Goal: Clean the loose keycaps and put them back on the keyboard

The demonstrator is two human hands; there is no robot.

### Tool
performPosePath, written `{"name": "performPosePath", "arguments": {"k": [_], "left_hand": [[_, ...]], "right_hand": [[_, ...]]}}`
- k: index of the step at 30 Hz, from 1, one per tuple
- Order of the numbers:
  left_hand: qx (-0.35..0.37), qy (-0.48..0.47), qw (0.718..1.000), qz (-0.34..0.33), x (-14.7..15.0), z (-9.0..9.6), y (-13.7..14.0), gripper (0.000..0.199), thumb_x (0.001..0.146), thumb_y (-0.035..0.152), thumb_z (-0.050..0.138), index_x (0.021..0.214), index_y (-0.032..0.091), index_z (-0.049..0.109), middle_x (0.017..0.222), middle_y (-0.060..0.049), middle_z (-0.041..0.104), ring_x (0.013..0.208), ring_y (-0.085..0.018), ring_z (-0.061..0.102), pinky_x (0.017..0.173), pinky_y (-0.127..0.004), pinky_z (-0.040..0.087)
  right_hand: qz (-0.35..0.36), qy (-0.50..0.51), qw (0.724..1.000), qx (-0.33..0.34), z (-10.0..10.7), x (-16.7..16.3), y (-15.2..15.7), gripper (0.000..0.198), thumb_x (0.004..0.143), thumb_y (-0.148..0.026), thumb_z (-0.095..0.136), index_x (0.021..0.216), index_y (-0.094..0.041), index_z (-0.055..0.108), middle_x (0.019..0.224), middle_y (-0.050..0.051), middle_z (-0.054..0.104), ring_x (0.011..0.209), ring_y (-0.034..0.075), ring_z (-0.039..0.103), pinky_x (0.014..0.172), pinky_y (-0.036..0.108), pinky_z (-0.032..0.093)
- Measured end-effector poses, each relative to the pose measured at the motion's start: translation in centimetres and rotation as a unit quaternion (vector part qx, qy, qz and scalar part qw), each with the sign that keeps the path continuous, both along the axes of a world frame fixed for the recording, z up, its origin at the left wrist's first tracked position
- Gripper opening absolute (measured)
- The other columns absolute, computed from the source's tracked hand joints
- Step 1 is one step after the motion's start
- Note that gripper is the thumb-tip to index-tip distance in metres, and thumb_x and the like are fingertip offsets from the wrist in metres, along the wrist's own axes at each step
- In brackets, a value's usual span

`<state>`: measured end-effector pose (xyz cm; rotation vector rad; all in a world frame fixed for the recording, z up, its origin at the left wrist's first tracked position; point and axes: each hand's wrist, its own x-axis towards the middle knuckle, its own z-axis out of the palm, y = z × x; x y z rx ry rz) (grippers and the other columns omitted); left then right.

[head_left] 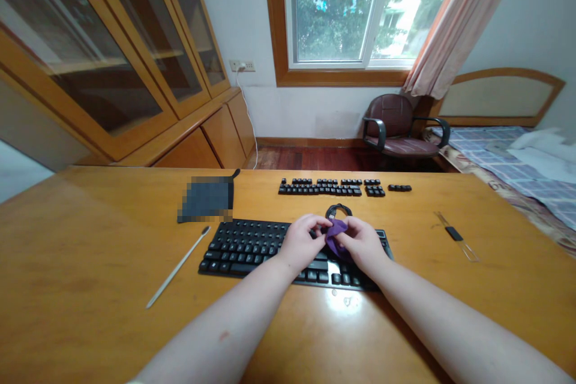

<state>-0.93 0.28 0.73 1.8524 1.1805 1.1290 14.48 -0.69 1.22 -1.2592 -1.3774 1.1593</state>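
A small purple cloth is pinched between my two hands, just above the right part of a black keyboard. My left hand grips the cloth's left edge with thumb and fingers. On the other side, my right hand is closed on it too. Whether anything is wrapped inside the cloth is hidden. The keyboard's upper rows show bare mounts without caps, while lower keys keep theirs. Behind my hands lies a coiled black cable with its plug.
Removed keycaps stand in rows along the desk's far edge. A dark pouch, partly blurred out, and a thin white brush lie left. Right is a wire keycap puller. Beyond the desk stands an armchair.
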Motion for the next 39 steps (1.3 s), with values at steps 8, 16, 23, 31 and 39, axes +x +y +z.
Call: {"name": "performPosePath", "arguments": {"k": [8, 16, 23, 31, 39], "left_hand": [[0.011, -0.004, 1.0, -0.009, 0.1, -0.2, 0.1, 0.016, 0.068, 0.009, 0.06, 0.08, 0.018, 0.064, 0.076, 0.0, 0.062, 0.064, -0.01, 0.053, 0.065, -0.023, 0.046], [0.014, 0.0, 1.0, 0.001, -0.1, 0.0, 0.1, 0.021, 0.067, 0.008, 0.061, 0.085, 0.019, 0.065, 0.077, 0.001, 0.06, 0.064, -0.01, 0.052, 0.067, -0.024, 0.045], [0.014, 0.001, 1.0, -0.009, 0.0, 0.1, -0.1, 0.021, 0.068, 0.011, 0.063, 0.087, 0.02, 0.064, 0.081, 0.001, 0.06, 0.065, -0.01, 0.053, 0.07, -0.025, 0.046], [0.007, -0.001, 1.0, 0.006, 0.1, 0.0, -0.1, 0.022, 0.068, 0.014, 0.065, 0.09, 0.02, 0.063, 0.084, 0.0, 0.061, 0.064, -0.01, 0.054, 0.07, -0.025, 0.047], [0.006, 0.004, 0.999, 0.031, 0.0, 0.1, -0.1, 0.021, 0.069, 0.016, 0.064, 0.09, 0.02, 0.063, 0.081, 0.001, 0.061, 0.062, -0.009, 0.053, 0.069, -0.025, 0.047]], "right_hand": [[0.003, -0.015, 1.0, 0.007, -0.4, -0.1, 0.0, 0.019, 0.065, -0.032, 0.066, 0.065, -0.018, 0.053, 0.056, -0.003, 0.055, 0.054, 0.012, 0.049, 0.052, 0.024, 0.04], [-0.001, -0.012, 1.0, 0.016, -0.4, 0.1, 0.1, 0.022, 0.074, -0.039, 0.058, 0.072, -0.017, 0.06, 0.058, -0.001, 0.058, 0.054, 0.013, 0.051, 0.053, 0.025, 0.041], [-0.017, 0.021, 0.999, 0.027, -0.8, 0.2, 0.2, 0.026, 0.076, -0.04, 0.058, 0.089, -0.017, 0.061, 0.081, 0.005, 0.066, 0.075, 0.019, 0.06, 0.069, 0.029, 0.047], [-0.062, 0.024, 0.996, 0.054, -1.4, 0.3, 0.6, 0.017, 0.071, -0.028, 0.057, 0.085, -0.019, 0.058, 0.081, 0.003, 0.064, 0.079, 0.02, 0.058, 0.073, 0.031, 0.045], [-0.041, 0.06, 0.994, 0.087, -0.9, 0.7, 0.2, 0.021, 0.065, -0.016, 0.044, 0.081, -0.02, 0.057, 0.077, 0.001, 0.059, 0.077, 0.018, 0.055, 0.071, 0.03, 0.043]]}}
